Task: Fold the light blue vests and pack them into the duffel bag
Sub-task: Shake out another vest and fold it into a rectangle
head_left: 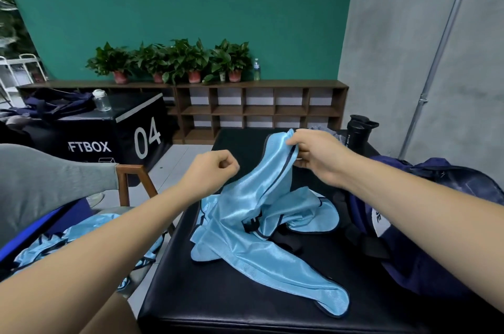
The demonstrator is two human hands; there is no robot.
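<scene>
- Head view: the right hand [313, 153] is raised above a black padded bench [218, 295], its fingers and thumb curled round the dark-trimmed top edge of a light blue vest [245, 213], which it grips.
- From that grip the vest hangs down and towards the person. Its lower part lies crumpled on the bench below both hands, and one long flap runs out to the near edge.
- A black strap with a buckle [252, 224] shows among the folds under the right hand.
- The left hand [211, 170] hovers just to the left of the hanging cloth. Its fingers are curled into a loose fist with the thumb against the forefinger, and nothing shows inside it. Whether its knuckles touch the vest cannot be told.
- The navy duffel bag [436, 224] lies on the bench on the outer side of the right forearm, close beside the vest's spread hem.
- Beyond the right hand, a black bottle [361, 131] stands at the far end of the bench.
- Below and outside the left forearm, a heap of vests [81, 235] in the same light blue lies on a lower surface.
- A wooden chair frame [133, 183] stands beside that heap.
- Far past the left hand stands a black box marked 04 [141, 137] with a clear jar [101, 100] on top.
- Behind the box, a low wooden shelf [259, 104] carries potted plants [174, 60].
</scene>
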